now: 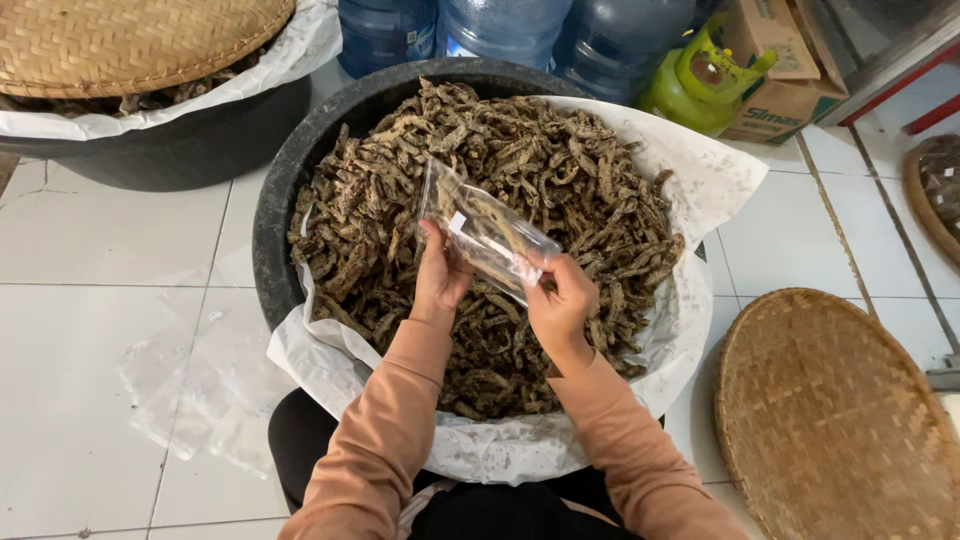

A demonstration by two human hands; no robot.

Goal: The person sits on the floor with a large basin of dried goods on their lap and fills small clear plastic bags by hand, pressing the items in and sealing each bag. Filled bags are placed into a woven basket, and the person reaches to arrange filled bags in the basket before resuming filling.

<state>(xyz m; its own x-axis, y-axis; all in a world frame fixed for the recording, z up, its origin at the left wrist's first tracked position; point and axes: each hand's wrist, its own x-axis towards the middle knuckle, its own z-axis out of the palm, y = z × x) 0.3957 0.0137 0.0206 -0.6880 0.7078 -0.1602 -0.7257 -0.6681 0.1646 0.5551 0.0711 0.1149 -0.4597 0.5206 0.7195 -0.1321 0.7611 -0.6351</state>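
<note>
Clear plastic bag (487, 237) pinched between both hands, left (440, 275) and right (560, 305), above the snack-filled tub (275, 215)

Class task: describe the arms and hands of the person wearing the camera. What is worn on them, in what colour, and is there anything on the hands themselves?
Both arms wear long, close-fitting sleeves of a plain peach-tan knit, ending at the wrists without markings or visible cuffs. The left hand and the right hand are bare: no gloves, and no rings, watch or bracelets show from this view.
</note>
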